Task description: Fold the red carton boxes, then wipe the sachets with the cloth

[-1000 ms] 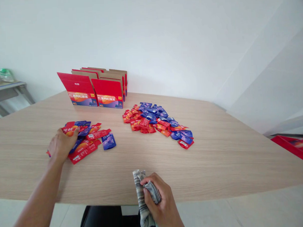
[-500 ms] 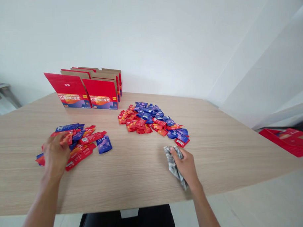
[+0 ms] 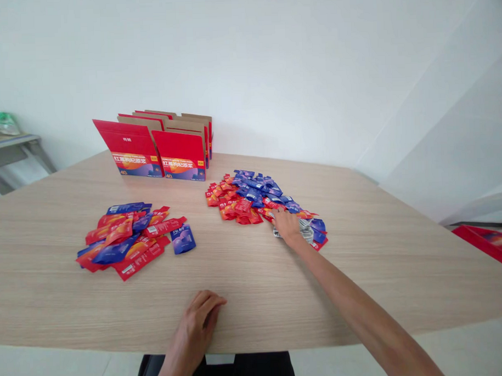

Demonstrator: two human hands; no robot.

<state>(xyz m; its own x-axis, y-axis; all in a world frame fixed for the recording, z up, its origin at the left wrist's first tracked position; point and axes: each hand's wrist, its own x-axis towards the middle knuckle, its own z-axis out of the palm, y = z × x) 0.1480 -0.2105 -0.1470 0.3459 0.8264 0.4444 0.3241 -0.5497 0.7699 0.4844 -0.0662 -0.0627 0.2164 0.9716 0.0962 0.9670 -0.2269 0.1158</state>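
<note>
My right hand (image 3: 288, 225) reaches out over the right end of the far sachet pile. It grips a crumpled grey-and-white cloth (image 3: 306, 230), which shows on both sides of the hand, against several red and blue sachets (image 3: 251, 194). The fingertips are partly hidden. Near the front edge of the table, my left hand (image 3: 197, 321) rests with its fingers curled together and nothing visible in them. A second pile of red and blue sachets (image 3: 125, 239) lies beyond it to the left. One blue sachet (image 3: 182, 239) sits at that pile's right side.
Open red cardboard boxes (image 3: 179, 155) stand in rows at the back left of the wooden table (image 3: 237, 276), near the white wall. A red container (image 3: 489, 245) is at the far right, beyond the table edge. A side table (image 3: 10, 142) stands at the left.
My left hand has left the left sachet pile and come down to the table's front middle. My right hand has moved forward with the cloth to the far pile. The view has shifted slightly left.
</note>
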